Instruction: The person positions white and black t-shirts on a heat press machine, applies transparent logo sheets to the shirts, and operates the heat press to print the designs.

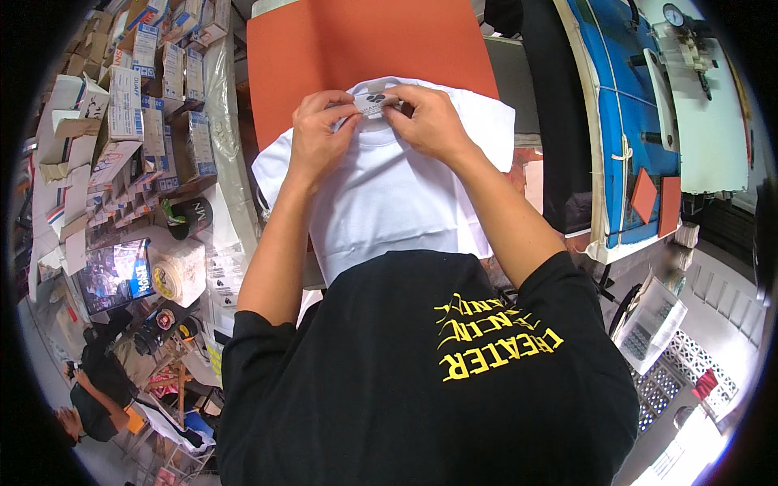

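Note:
A white T-shirt [381, 202] lies on an orange pad [365, 40], collar toward the far end and sleeves spread to either side. At the neckline is a small white label [372, 103] with dark print. My left hand [322, 134] pinches the label's left side between thumb and fingers. My right hand [425, 123] grips its right side, thumb below and fingers above. Both hands rest over the collar, which is partly hidden by them and the label.
Stacked cartons [138, 105] fill the left side, with a screen [115, 274] below them. At right stand a blue-topped surface [606, 81] with orange squares and a gauge fitting [681, 40]. Another person [97, 397] is at the lower left.

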Demonstrator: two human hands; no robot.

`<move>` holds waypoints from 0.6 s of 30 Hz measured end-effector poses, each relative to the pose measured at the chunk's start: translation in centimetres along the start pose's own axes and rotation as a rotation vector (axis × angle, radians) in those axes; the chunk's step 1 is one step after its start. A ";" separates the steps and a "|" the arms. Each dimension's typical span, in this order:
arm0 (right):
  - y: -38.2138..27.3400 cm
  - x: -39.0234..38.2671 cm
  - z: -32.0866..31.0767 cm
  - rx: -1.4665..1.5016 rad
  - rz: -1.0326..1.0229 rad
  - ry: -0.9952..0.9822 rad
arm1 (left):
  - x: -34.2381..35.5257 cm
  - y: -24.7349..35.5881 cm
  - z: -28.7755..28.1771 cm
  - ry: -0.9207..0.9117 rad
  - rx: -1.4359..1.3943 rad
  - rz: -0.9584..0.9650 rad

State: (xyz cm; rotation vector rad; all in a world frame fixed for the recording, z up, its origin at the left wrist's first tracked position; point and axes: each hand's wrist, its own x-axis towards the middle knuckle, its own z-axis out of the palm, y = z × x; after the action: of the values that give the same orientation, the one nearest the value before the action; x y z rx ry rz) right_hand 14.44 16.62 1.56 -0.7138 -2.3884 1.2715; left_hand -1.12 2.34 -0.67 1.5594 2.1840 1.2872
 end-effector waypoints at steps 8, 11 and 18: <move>-0.1 0.0 0.1 0.001 -0.060 0.041 | -0.1 0.0 0.1 -0.004 0.044 0.023; 0.1 0.0 0.1 -0.012 -0.070 0.039 | -0.1 0.1 0.0 -0.006 0.054 0.023; 0.0 0.1 0.0 -0.033 -0.066 0.026 | -0.2 0.0 0.0 -0.018 0.067 0.024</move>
State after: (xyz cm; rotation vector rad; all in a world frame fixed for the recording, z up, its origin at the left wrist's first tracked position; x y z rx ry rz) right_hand 14.37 16.65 1.58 -0.6508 -2.3965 1.1924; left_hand -1.02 2.24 -0.75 1.6202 2.2259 1.2131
